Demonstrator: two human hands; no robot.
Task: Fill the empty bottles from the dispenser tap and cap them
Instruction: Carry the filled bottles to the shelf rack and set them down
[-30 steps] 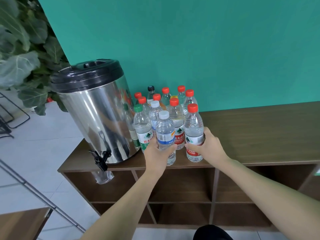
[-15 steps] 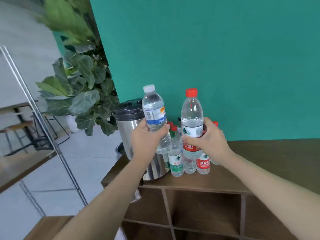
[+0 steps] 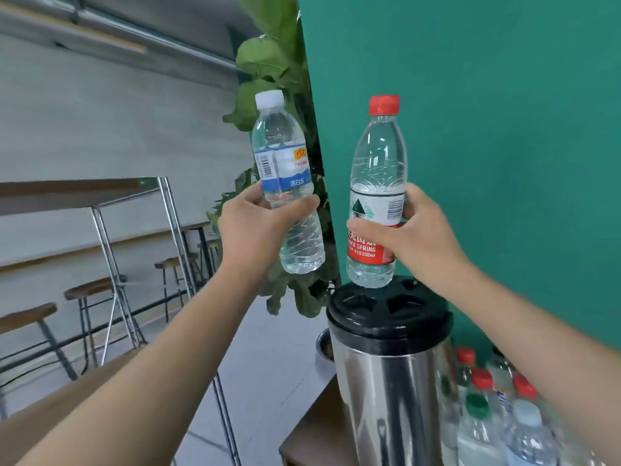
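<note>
My left hand (image 3: 250, 227) holds the white-capped bottle (image 3: 285, 183) in the air, fingers (image 3: 295, 205) curled round its middle just under the blue label band, thumb on the near side. The bottle tilts slightly, cap toward the upper left. My right hand (image 3: 408, 235) holds the red-capped bottle (image 3: 378, 183) nearly upright, thumb (image 3: 363, 228) across the red label, fingers wrapped round the far side. Both bottles are clear and capped; I cannot tell whether they hold any water. The two bottles are apart, side by side at about the same height.

The red-capped bottle's base hangs over the black lid (image 3: 386, 307) of the steel dispenser (image 3: 389, 398); whether it touches the lid I cannot tell. The dispenser stands on the brown surface (image 3: 316, 432).

Count: two bottles in hand, one dispenser. More bottles (image 3: 497, 415) stand on the surface just to the right of the dispenser, blurred; three red caps, one green and one pale cap are visible. A plant (image 3: 268, 55) stands behind.
</note>
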